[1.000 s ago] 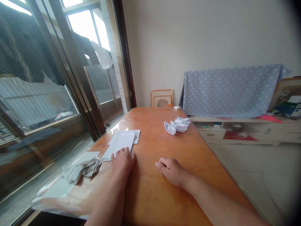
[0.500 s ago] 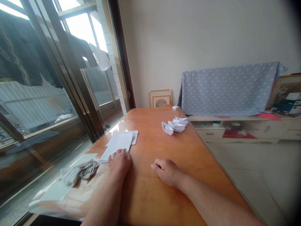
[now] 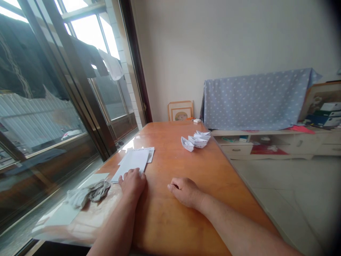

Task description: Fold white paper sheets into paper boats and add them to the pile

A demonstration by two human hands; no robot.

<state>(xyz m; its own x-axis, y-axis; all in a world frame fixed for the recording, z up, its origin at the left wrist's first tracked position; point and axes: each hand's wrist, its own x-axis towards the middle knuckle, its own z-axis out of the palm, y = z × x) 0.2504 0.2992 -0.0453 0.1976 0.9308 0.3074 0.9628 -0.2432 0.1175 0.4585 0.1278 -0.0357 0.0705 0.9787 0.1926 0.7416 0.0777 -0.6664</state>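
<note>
My left hand (image 3: pixel 132 181) rests on the near edge of a stack of white paper sheets (image 3: pixel 133 161), fingers lying over the top sheet. Curled into a loose fist, my right hand (image 3: pixel 184 191) sits on the wooden table (image 3: pixel 165 217) with nothing visible in it. Beyond the right hand, several folded paper boats (image 3: pixel 198 141) stand close together near the table's right edge. A crumpled grey cloth (image 3: pixel 98 191) lies left of my left hand.
A small white box (image 3: pixel 197 121) sits at the table's far end, with a framed picture (image 3: pixel 181 111) behind it. Glass doors (image 3: pixel 53 113) run along the left. A low white cabinet (image 3: pixel 269 142) with a dotted blue cloth (image 3: pixel 255 101) over something stands at the right.
The view has shifted slightly, so everything sits a little further left. Both hands keep the same pose, and the papers and boats stay in place.
</note>
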